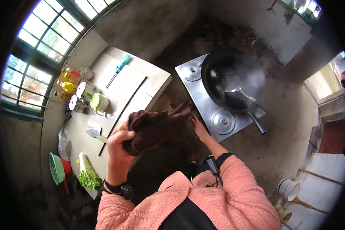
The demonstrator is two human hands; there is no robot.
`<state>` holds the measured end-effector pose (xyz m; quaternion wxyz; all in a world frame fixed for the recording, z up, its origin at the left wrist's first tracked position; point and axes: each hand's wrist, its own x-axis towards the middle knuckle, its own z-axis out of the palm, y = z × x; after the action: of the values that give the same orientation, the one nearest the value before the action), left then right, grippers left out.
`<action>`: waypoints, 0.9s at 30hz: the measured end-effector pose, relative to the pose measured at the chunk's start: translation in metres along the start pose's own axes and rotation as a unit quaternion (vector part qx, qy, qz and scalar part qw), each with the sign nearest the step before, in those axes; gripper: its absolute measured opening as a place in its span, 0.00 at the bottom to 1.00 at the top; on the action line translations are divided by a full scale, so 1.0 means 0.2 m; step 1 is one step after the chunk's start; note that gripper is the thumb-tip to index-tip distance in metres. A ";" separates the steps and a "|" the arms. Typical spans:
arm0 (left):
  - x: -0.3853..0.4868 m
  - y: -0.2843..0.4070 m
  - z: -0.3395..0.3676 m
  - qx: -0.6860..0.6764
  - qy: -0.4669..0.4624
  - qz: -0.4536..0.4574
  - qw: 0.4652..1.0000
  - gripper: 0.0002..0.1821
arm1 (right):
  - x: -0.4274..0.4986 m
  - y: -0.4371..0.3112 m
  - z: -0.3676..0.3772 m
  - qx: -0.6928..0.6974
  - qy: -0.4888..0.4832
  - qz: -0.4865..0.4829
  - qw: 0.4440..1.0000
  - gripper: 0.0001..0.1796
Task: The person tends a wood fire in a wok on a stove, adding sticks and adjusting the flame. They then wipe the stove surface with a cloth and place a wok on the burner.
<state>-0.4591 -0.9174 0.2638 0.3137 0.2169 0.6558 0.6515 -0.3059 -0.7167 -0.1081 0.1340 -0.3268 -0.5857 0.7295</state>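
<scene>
My left hand (pixel 119 143) grips one end of a dark brown cloth (pixel 158 130), thumb on top and the fabric bunched. The cloth stretches through the air toward the stove. At its far end is my right hand (pixel 200 130), beside the edge of the metal stove top (pixel 199 96). Some right fingers are hidden by the cloth, so its hold is unclear. A large black wok (pixel 218 77) sits on the stove with pale steam or smoke over it. Inside leans a metal spatula (pixel 238 90), its handle crossing the rim. The wok's metal handle (pixel 256 123) points toward me.
On the left counter (pixel 132 83) lie a teal-handled tool (pixel 122 64), a broad-bladed turner (pixel 94 129) and a leafy cabbage (pixel 87 174). A green-lidded container (pixel 100 102) stands near several bottles and jars. Round metal lids (pixel 222 121) are on the stove. A white bucket (pixel 289 189) is at right.
</scene>
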 end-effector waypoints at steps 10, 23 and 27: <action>-0.01 0.03 0.08 -0.337 -0.177 -0.058 0.923 0.32 | -0.17 0.20 0.28 0.322 -0.297 0.116 0.891 0.26; -0.09 0.08 0.14 -0.368 -0.183 -0.001 0.912 0.38 | -0.51 0.07 0.14 0.074 -0.296 0.396 0.866 0.51; -0.01 0.04 0.18 -0.354 -0.208 -0.039 0.911 0.37 | -0.54 -0.03 0.04 0.329 -0.351 0.366 0.797 0.53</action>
<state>-0.4338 -0.8928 0.2743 0.5241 0.1961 0.3098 0.7687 -0.2316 -0.7829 -0.0674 -0.2578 -0.1745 -0.1540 0.9378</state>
